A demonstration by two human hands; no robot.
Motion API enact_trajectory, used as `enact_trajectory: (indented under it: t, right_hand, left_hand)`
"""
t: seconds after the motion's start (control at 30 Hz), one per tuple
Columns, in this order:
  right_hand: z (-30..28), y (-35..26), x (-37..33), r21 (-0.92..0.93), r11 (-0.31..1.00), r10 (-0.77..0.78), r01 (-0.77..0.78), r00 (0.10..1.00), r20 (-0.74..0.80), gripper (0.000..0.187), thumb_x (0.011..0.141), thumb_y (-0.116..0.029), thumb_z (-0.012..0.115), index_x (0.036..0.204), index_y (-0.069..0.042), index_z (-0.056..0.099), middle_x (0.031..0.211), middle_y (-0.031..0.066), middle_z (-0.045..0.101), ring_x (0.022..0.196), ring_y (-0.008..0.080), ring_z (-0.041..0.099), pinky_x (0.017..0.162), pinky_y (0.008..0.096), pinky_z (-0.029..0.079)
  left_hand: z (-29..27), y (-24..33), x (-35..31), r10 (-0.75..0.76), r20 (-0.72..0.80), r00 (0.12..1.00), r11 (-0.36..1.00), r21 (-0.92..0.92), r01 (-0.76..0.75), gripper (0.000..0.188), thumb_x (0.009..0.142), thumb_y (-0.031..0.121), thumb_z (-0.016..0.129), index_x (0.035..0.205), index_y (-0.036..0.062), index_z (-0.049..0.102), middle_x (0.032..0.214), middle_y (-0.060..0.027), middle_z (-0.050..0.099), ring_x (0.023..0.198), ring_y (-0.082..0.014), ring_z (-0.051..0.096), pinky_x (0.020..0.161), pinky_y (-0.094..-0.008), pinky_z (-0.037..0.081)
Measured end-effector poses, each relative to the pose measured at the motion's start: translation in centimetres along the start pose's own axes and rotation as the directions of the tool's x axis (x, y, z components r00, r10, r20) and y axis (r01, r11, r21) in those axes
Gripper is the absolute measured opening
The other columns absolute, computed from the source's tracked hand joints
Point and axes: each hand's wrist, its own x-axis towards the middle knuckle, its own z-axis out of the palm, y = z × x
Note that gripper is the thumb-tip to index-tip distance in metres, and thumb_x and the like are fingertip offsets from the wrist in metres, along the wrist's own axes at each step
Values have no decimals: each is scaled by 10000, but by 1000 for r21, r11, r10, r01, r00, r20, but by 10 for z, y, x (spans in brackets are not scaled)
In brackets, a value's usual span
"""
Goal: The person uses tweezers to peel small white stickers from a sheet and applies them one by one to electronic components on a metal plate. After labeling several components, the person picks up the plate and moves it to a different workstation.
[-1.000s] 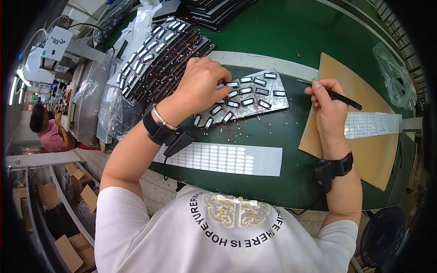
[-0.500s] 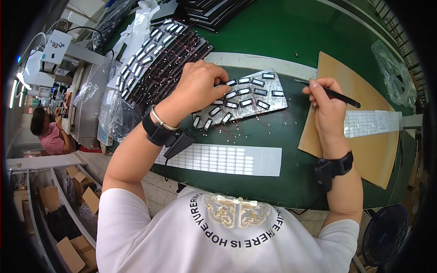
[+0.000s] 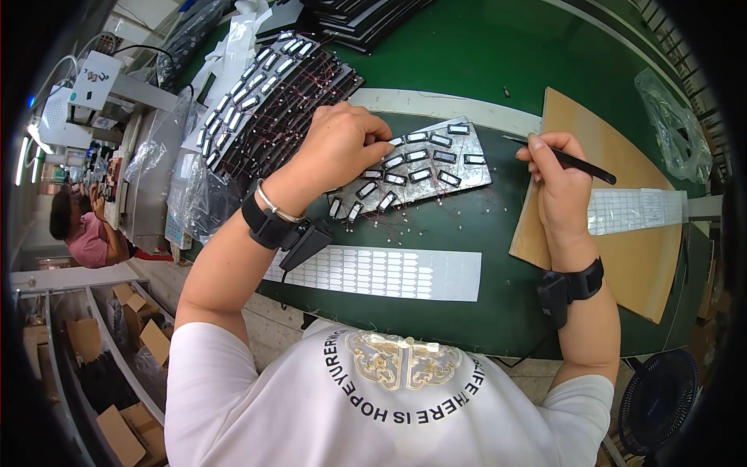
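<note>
My left hand (image 3: 336,149) rests over the left end of a grey metal plate (image 3: 471,176), thumb and fingertips pinched together; whatever is between them is hidden. Rows of small oblong parts (image 3: 418,156) with black frames and pale faces lie on this plate, thin red wires trailing off its near edge. One such part touches or nearly touches my left fingertips. My right hand (image 3: 562,175) grips black tweezers (image 3: 585,166) like a pen, their thin tips pointing left toward the plate but apart from it. Below the plate lies a pale sheet of white stickers (image 3: 389,272).
A stack of dark plates (image 3: 272,101) bearing more wired parts stands at the left. On the right, brown cardboard (image 3: 622,257) carries another label sheet (image 3: 638,211). Clear plastic (image 3: 673,117) lies at the far right; black panels (image 3: 350,19) sit at the back. A co-worker (image 3: 89,229) is at far left.
Hardly anything differs. The plate's parts have shifted very slightly near my left hand, which stays pinched; my right hand and the tweezers hold still.
</note>
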Motion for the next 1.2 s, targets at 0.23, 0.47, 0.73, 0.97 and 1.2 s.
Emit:
enact_trajectory:
  t: [0.23,0.47,0.73,0.97,1.2]
  right_hand:
    - [1,-1,-1,3,1000,9,-9,1000,2,77,859,-115,619,872,-59,568,756,41,639,627,42,480,577,175,364]
    - [1,0,0,-5,1000,12,-12,1000,-24,88,857,-117,624,877,-54,565,758,53,643,638,48,499,575,177,369]
    - [-2,-3,4,18,998,-64,65,996,-56,108,858,-110,623,900,-36,557,764,65,648,628,55,503,571,181,375]
    - [0,-45,-27,-3,995,-98,98,993,65,101,850,-74,617,905,-23,549,778,78,629,646,77,525,591,195,396]
    - [7,-29,-135,-87,971,237,-222,937,256,128,832,-24,623,922,7,538,815,69,605,743,140,609,665,242,476]
  left_hand:
    - [-11,4,-7,-10,-30,999,1000,-30,9,120,746,177,672,824,87,688,725,-34,615,785,-230,545,753,-370,378]
    - [-25,36,-63,149,-189,971,986,-50,-161,144,719,94,667,861,67,666,744,-52,604,793,-247,547,700,-351,408]
    - [19,80,-148,389,47,920,909,-183,-375,396,728,140,692,1105,61,603,1173,-117,566,1088,-264,528,903,-407,426]
    - [37,71,-169,380,172,909,925,-59,-376,597,742,330,664,1254,72,497,1362,-92,438,1262,-259,396,1053,-448,289]
    - [29,61,-169,431,209,878,902,-72,-426,561,795,381,603,1246,60,512,1364,-114,435,1262,-287,401,1044,-468,288]
